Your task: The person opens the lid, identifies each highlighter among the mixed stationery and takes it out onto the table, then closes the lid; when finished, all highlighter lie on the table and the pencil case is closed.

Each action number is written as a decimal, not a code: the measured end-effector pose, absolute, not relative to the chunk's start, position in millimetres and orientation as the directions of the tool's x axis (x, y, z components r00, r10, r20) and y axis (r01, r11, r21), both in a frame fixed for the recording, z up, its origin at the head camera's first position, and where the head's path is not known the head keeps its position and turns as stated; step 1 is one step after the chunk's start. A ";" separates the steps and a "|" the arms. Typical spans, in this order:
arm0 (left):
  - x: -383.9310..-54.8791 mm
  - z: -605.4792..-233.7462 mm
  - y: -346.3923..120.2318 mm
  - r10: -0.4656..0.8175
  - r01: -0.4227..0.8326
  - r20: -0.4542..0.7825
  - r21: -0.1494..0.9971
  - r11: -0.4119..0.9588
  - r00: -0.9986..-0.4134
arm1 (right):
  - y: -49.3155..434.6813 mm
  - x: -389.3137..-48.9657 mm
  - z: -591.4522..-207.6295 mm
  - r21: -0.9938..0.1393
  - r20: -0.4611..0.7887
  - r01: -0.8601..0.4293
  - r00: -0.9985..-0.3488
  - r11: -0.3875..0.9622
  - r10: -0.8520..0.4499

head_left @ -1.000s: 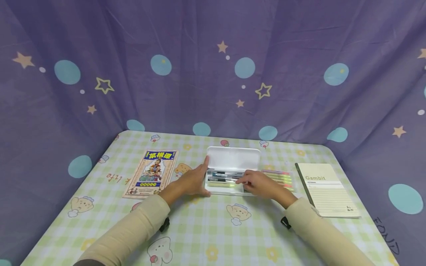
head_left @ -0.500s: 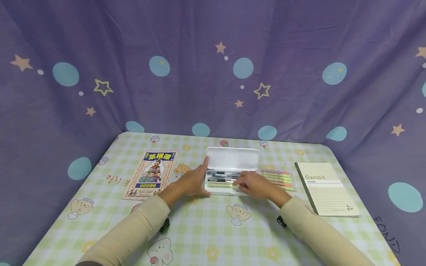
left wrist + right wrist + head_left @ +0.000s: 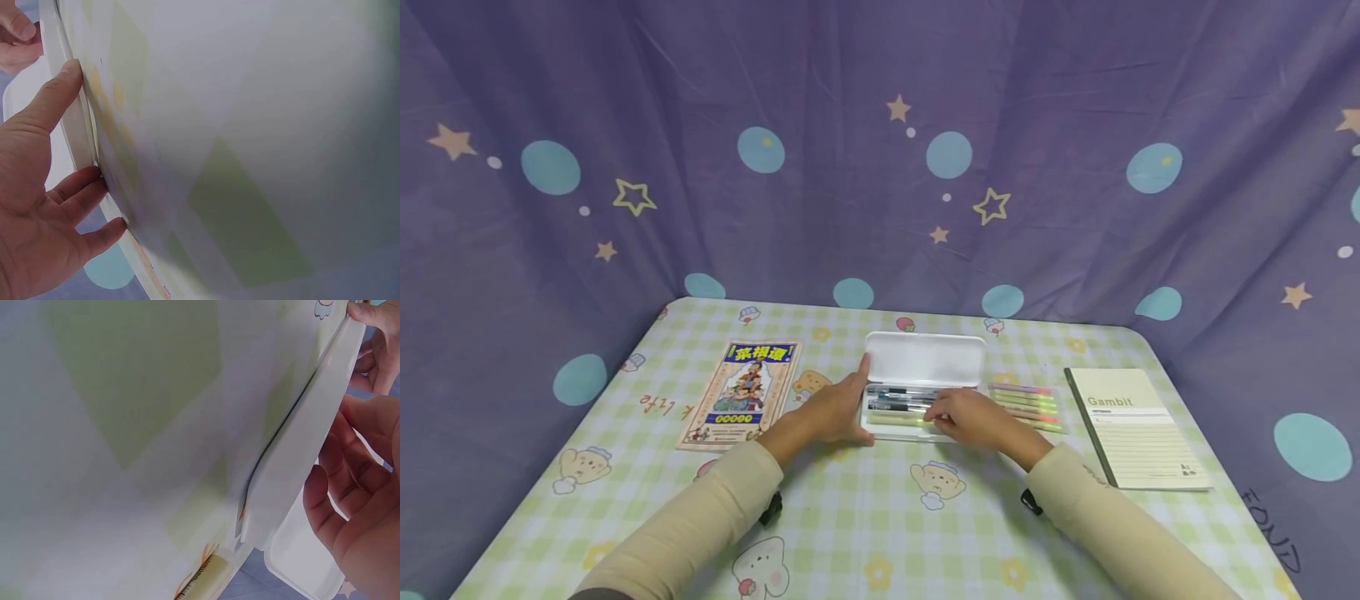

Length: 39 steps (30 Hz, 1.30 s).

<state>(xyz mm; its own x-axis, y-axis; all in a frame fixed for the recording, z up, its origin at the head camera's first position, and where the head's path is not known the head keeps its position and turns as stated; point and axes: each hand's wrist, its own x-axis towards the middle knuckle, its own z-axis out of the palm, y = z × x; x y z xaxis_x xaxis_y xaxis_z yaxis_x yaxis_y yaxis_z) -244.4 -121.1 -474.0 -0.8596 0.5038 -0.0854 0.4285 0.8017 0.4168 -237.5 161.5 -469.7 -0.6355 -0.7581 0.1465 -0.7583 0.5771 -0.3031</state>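
Note:
A white pencil case lies with its lid raised, several dark and clear pens in its tray. My left hand rests against the case's left end, thumb at the near side and index finger stretched up along the lid. In the left wrist view its fingertips touch down at the case's edge. My right hand reaches over the tray's right half. Its bent fingers pinch the right end of a yellow highlighter lying along the front of the tray; in the right wrist view that highlighter is hidden by the case wall.
A clear pack of coloured highlighters lies just right of the case. A notebook marked Gambit lies farther right, and an illustrated booklet lies left. The checked tablecloth ends at a purple curtain behind.
My right hand has shifted slightly left over the tray, and its extended index finger has drawn in at the highlighter's end. The left hand and the case stay put.

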 end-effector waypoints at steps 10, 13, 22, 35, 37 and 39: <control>-244.1 -473.4 -120.5 0.498 0.419 -0.098 0.418 0.806 -0.861 | 161.2 -236.3 -469.5 -0.281 0.140 -0.769 -0.624 0.574 -0.768; -243.9 -473.5 -120.8 0.500 0.421 -0.094 0.421 0.803 -0.861 | 160.3 -236.4 -469.1 -0.280 0.115 -0.760 -0.633 0.587 -0.765; -243.4 -473.1 -120.9 0.494 0.411 -0.104 0.422 0.808 -0.863 | 157.3 -236.7 -470.0 -0.269 0.068 -0.724 -0.672 0.635 -0.737; -245.5 -475.8 -121.4 0.499 0.424 -0.090 0.411 0.807 -0.862 | 153.3 -237.8 -465.8 -0.185 0.082 -0.764 -0.639 0.618 -0.765; -245.7 -476.0 -121.5 0.500 0.425 -0.091 0.411 0.806 -0.861 | 152.5 -238.0 -464.8 -0.178 0.079 -0.762 -0.642 0.623 -0.763; -245.9 -476.2 -121.7 0.501 0.425 -0.098 0.406 0.809 -0.860 | 151.4 -238.4 -464.6 -0.173 0.072 -0.754 -0.651 0.634 -0.755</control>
<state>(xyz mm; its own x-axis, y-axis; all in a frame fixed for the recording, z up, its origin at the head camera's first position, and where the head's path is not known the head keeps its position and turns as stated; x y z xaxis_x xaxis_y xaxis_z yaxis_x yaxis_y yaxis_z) -245.9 -121.7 -476.2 -0.8602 0.5006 -0.0976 0.4247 0.8090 0.4064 -238.4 151.4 -464.6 -0.6513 -0.7554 0.0722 -0.7541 0.6336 -0.1732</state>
